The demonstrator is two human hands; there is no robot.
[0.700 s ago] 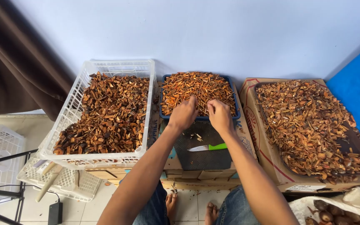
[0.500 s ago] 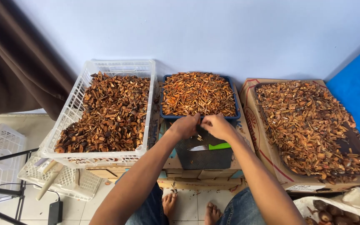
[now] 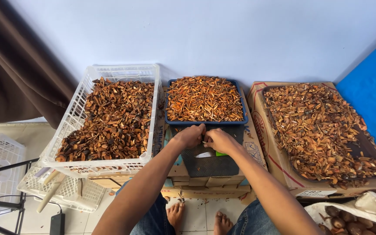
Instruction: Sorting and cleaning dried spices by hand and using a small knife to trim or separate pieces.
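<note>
Both hands drawn back from the chips to the near edge of the blue tray.

A moment ago the hands lay spread in the orange chips; now they sit close together over the dark mat (image 3: 212, 163) — just near of the blue tray (image 3: 204, 122). From the left: white crate (image 3: 77, 113) of dark brown pieces, then the left hand (image 3: 189, 136), curled narrow, fingertips at the tray's rim. The right hand (image 3: 219, 140) touches it, fingers pinched — what they grip is too small to tell. A white scrap and a green bit lie under them on the mat. Far right, a cardboard box (image 3: 262, 143) holds more chips.
</note>
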